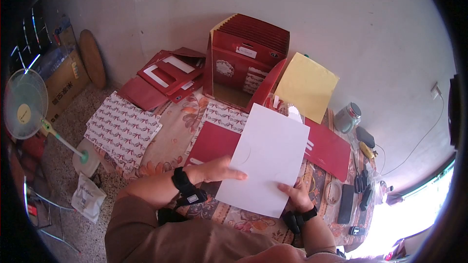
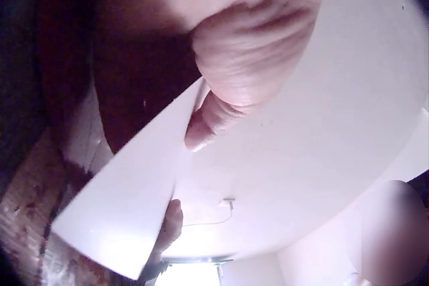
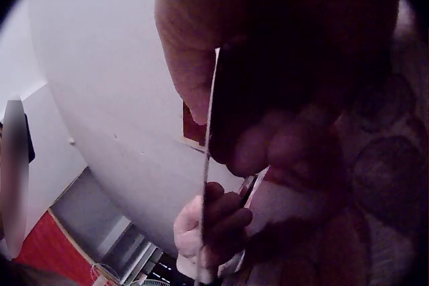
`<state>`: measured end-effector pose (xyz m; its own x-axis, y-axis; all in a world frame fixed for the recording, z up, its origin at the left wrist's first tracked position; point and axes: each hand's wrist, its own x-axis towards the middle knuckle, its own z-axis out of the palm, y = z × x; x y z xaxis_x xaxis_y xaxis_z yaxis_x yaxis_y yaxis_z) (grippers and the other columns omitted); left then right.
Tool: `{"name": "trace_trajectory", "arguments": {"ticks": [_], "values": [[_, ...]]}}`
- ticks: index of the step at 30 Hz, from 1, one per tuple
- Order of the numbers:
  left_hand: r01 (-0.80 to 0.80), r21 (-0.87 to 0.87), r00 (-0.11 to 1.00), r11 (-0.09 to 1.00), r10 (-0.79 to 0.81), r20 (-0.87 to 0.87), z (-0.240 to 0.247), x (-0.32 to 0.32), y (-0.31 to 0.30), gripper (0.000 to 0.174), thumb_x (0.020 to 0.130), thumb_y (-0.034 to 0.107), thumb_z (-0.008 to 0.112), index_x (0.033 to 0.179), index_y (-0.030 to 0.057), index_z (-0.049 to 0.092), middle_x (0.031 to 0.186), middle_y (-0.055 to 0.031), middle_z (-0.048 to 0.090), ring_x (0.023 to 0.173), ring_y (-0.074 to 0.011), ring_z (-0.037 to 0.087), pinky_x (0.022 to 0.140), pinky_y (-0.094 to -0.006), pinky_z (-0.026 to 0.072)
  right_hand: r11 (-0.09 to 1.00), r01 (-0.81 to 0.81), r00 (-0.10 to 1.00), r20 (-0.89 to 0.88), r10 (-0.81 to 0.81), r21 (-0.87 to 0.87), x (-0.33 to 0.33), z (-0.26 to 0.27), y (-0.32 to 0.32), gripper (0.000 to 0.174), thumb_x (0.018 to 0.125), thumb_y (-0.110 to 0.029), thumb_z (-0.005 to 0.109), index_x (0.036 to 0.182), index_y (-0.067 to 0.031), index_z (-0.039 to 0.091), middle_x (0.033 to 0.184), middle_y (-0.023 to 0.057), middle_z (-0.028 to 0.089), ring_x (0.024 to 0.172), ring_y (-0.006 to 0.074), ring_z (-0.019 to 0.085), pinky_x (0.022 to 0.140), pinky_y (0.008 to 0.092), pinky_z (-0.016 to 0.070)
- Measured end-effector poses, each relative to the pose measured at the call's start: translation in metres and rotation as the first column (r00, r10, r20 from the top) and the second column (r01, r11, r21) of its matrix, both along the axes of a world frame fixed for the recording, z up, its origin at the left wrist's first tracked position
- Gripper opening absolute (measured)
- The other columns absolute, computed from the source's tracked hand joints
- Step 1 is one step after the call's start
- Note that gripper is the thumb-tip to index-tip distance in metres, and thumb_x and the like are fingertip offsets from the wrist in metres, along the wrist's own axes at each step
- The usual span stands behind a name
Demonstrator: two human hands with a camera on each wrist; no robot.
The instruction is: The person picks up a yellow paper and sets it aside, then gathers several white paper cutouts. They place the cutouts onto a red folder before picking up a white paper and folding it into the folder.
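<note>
A plain white sheet of card (image 1: pixel 268 151) is held up over the table, tilted, in the middle of the head view. My left hand (image 1: pixel 217 169) grips its left edge, thumb flat on the face and fingers behind. On the lower right edge my right hand (image 1: pixel 298 195) pinches it the same way. Seen from the right wrist, the card (image 3: pixel 210 111) is edge-on, with curled fingers (image 3: pixel 258 155) behind it. Beneath it lie dark red panels (image 1: pixel 214 143) and bow-patterned paper (image 1: pixel 224 116). A red folder box (image 1: pixel 251 44) with accordion pockets stands just beyond.
Patterned sheets (image 1: pixel 124 129) and red folder pieces (image 1: pixel 168 75) lie at the left. A yellow envelope (image 1: pixel 307 85) leans behind the card. Along the right edge are a jar (image 1: pixel 347 118), scissors (image 1: pixel 360 181), a black case (image 1: pixel 345 204) and a round dish (image 1: pixel 333 192). A fan (image 1: pixel 27 104) stands left.
</note>
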<state>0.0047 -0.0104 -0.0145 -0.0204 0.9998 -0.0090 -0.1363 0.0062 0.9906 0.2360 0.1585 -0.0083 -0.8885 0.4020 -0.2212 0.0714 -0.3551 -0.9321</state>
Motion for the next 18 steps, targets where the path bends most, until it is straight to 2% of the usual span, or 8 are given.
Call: {"name": "trace_trajectory", "arguments": {"ticks": [3,6,8,10,12,14,15,18], "values": [[-0.008,-0.075,0.998,0.997,0.013,0.061,0.001,-0.002,-0.001,0.036,0.088,0.019,0.063,0.117,0.0000,0.057,0.107,-0.0068,0.062,0.100,-0.0143,0.058,0.088,-0.0295,0.0460,0.999,0.015,1.000,-0.007,-0.015,-0.031,0.000,0.001,-0.001,0.025,0.083,-0.003,0.065,0.108,-0.0002,0.063,0.099,0.0066,0.067,0.087,0.0146,0.063,0.078,0.0289,0.0509],[-0.055,-0.060,0.997,0.997,0.058,0.050,0.000,-0.004,0.000,0.030,0.089,0.020,0.062,0.111,0.0002,0.061,0.101,-0.0048,0.064,0.094,-0.0122,0.060,0.085,-0.0276,0.0477,0.998,0.031,0.999,-0.033,-0.033,-0.058,0.000,-0.004,0.001,0.025,0.084,-0.005,0.064,0.108,-0.0005,0.063,0.099,0.0074,0.067,0.088,0.0156,0.063,0.079,0.0302,0.0513],[-0.084,-0.070,0.995,0.994,0.087,0.039,0.000,-0.006,0.000,0.030,0.089,0.020,0.062,0.111,0.0003,0.061,0.101,-0.0046,0.065,0.093,-0.0117,0.060,0.084,-0.0270,0.0482,0.998,0.053,0.998,-0.033,-0.055,-0.046,0.001,-0.006,0.000,0.024,0.085,-0.006,0.064,0.108,-0.0007,0.063,0.100,0.0080,0.067,0.089,0.0161,0.064,0.079,0.0310,0.0516],[-0.105,-0.093,0.993,0.990,0.109,0.040,-0.001,-0.005,-0.001,0.030,0.089,0.020,0.061,0.111,0.0003,0.062,0.101,-0.0045,0.065,0.092,-0.0112,0.060,0.082,-0.0265,0.0486,0.985,0.084,0.992,-0.077,-0.096,-0.154,-0.002,-0.001,-0.002,0.024,0.086,-0.010,0.064,0.108,-0.0003,0.062,0.100,0.0092,0.067,0.089,0.0167,0.064,0.079,0.0319,0.0519],[-0.205,-0.052,0.975,0.977,0.209,0.073,0.002,-0.006,-0.001,0.030,0.089,0.021,0.061,0.111,0.0002,0.061,0.102,-0.0050,0.065,0.092,-0.0108,0.060,0.082,-0.0266,0.0490,0.986,0.097,0.990,-0.093,-0.111,-0.137,-0.004,-0.002,0.000,0.020,0.088,-0.011,0.062,0.105,-0.0007,0.064,0.098,0.0093,0.067,0.087,0.0164,0.064,0.078,0.0323,0.0522],[-0.198,-0.089,0.974,0.976,0.206,0.098,-0.002,-0.005,-0.001,0.030,0.089,0.020,0.061,0.112,0.0001,0.061,0.102,-0.0055,0.065,0.092,-0.0112,0.061,0.082,-0.0270,0.0491,0.991,0.091,0.992,-0.078,-0.099,-0.102,-0.006,0.003,-0.001,0.017,0.089,-0.011,0.059,0.102,-0.0005,0.064,0.097,0.0091,0.067,0.085,0.0157,0.064,0.077,0.0316,0.0525],[-0.203,-0.071,0.970,0.977,0.210,0.119,-0.003,-0.005,0.001,0.030,0.089,0.019,0.061,0.112,0.0001,0.061,0.102,-0.0056,0.065,0.092,-0.0114,0.061,0.082,-0.0272,0.0492,0.991,0.096,0.992,-0.077,-0.104,-0.097,-0.003,-0.009,0.005,0.025,0.088,-0.015,0.058,0.106,0.0017,0.062,0.099,0.0109,0.066,0.089,0.0180,0.064,0.079,0.0316,0.0513],[-0.194,-0.069,0.966,0.979,0.203,0.162,-0.004,-0.006,0.002,0.028,0.090,0.018,0.060,0.112,0.0001,0.061,0.103,-0.0061,0.065,0.092,-0.0119,0.061,0.083,-0.0275,0.0491,0.989,0.092,0.992,-0.071,-0.101,-0.120,-0.003,-0.008,0.007,0.023,0.089,-0.014,0.057,0.106,0.0007,0.063,0.098,0.0102,0.066,0.088,0.0173,0.064,0.079,0.0315,0.0515]]}}
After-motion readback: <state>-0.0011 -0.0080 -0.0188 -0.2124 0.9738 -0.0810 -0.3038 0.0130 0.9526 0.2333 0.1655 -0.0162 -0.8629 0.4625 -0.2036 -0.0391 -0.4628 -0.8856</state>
